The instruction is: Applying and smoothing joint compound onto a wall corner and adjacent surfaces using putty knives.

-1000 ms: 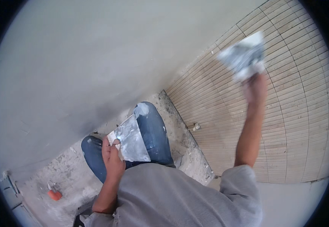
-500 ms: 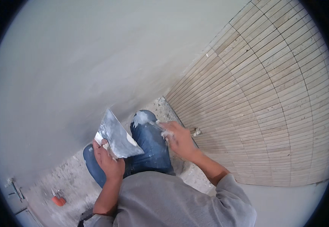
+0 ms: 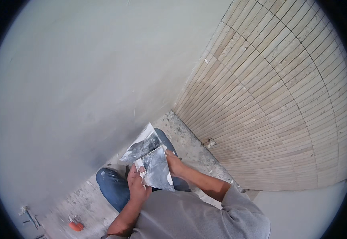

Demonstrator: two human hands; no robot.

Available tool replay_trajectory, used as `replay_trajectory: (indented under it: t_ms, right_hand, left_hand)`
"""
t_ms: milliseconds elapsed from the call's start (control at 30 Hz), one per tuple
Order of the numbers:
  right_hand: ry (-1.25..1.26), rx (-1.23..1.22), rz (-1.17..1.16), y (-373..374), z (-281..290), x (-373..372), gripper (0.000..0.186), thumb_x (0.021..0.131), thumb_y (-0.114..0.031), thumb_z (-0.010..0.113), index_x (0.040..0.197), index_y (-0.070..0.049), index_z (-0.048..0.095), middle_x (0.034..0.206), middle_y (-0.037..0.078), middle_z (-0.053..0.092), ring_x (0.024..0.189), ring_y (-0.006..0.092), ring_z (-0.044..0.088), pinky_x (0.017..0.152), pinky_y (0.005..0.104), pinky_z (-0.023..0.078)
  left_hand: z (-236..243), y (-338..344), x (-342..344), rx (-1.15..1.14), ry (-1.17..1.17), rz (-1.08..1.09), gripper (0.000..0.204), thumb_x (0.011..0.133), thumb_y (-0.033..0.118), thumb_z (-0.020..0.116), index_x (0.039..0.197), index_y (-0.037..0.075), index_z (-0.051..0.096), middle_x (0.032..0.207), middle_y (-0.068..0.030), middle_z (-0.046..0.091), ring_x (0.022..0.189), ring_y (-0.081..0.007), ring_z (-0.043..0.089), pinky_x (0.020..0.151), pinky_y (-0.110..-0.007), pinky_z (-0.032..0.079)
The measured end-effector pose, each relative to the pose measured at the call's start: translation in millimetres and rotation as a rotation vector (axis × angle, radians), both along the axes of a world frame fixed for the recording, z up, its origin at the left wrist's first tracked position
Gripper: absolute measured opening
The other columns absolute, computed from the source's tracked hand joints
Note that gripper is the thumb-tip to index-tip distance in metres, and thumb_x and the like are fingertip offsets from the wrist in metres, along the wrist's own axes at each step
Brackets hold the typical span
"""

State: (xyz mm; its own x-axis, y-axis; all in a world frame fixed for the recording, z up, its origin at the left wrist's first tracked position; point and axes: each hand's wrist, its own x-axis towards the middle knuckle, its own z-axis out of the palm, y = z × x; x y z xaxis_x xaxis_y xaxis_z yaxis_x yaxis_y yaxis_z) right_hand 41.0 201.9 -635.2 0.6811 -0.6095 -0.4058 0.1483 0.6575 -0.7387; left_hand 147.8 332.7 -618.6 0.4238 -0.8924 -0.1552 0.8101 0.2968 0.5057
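Two broad metal filling knives smeared with white plaster meet over my lap, their handles hidden. My left hand (image 3: 138, 182) is closed on the nearer filling knife (image 3: 157, 169), thumb and fingers at its left edge, with plaster on the fingers. The farther filling knife (image 3: 141, 145) is tilted against the upper edge of the nearer one, its grey blade streaked white. My right hand (image 3: 174, 164) is closed at the right side where the two blades meet and appears to hold the farther one; its fingertips are partly hidden behind the blades.
A smooth pale plastered wall (image 3: 69, 79) rises ahead and left. Narrow beige tiles (image 3: 269, 99) cover the right wall, with a small pipe fitting (image 3: 211, 143) low on it. An orange-handled tool (image 3: 76, 226) lies on the dusty floor (image 3: 62, 215); my bent knee (image 3: 111, 185) is near the wall.
My right hand has come left and down from above the knee, bringing its blade onto the left hand's filling knife. The left hand's knife has turned and shifted right. The view has shifted too.
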Motion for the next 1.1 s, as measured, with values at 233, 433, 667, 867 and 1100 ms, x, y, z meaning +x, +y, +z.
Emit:
replay_trajectory:
  t_ms: [233, 433, 667, 867, 1100]
  right_hand:
    - [0.615, -1.256, 0.03, -151, 28, -40, 0.048, 0.092, -0.023, 0.059, 0.137, -0.006, 0.054, 0.117, 0.015, 0.066, 0.11, 0.0261, 0.061, 0.096, 0.0384, 0.047]
    - [1.386, -1.815, -0.204, -240, 116, -25, 0.068, 0.089, -0.018, 0.062, 0.15, -0.004, 0.036, 0.086, 0.021, 0.065, 0.075, 0.039, 0.067, 0.068, 0.0488, 0.054]
    - [1.472, -1.978, -0.28, -301, 107, -22, 0.072, 0.084, -0.018, 0.065, 0.149, -0.004, 0.039, 0.085, 0.018, 0.067, 0.067, 0.0361, 0.067, 0.06, 0.0467, 0.055]
    - [1.528, -1.969, -0.286, -305, 101, -13, 0.066, 0.081, -0.016, 0.064, 0.144, -0.005, 0.047, 0.086, 0.016, 0.066, 0.072, 0.0333, 0.069, 0.064, 0.0444, 0.056]
    - [0.892, -1.472, -0.398, -297, 91, -44, 0.037, 0.086, -0.012, 0.062, 0.123, -0.011, 0.067, 0.104, 0.015, 0.068, 0.089, 0.0305, 0.068, 0.08, 0.0381, 0.054]
  left_hand:
    - [4, 14, 9, 0.021, -0.044, 0.132, 0.032, 0.099, 0.012, 0.051, 0.128, -0.002, 0.054, 0.12, -0.0123, 0.065, 0.107, -0.0224, 0.066, 0.094, -0.037, 0.054]
    - [6, 18, 12, 0.073, -0.051, 0.134, 0.033, 0.1, 0.015, 0.053, 0.129, -0.002, 0.054, 0.119, -0.013, 0.065, 0.106, -0.0221, 0.067, 0.094, -0.036, 0.054]
    - [-4, 25, 15, 0.109, -0.066, 0.127, 0.044, 0.096, 0.021, 0.06, 0.132, -0.001, 0.051, 0.122, -0.012, 0.064, 0.106, -0.0229, 0.066, 0.092, -0.037, 0.055]
    - [2, 27, 17, 0.114, -0.035, 0.15, 0.033, 0.099, 0.013, 0.052, 0.128, -0.003, 0.054, 0.119, -0.0133, 0.066, 0.104, -0.0224, 0.067, 0.093, -0.036, 0.055]
    - [-2, 28, 19, 0.125, -0.029, 0.154, 0.034, 0.099, 0.014, 0.053, 0.129, -0.003, 0.053, 0.118, -0.0131, 0.066, 0.104, -0.0221, 0.067, 0.093, -0.036, 0.055]
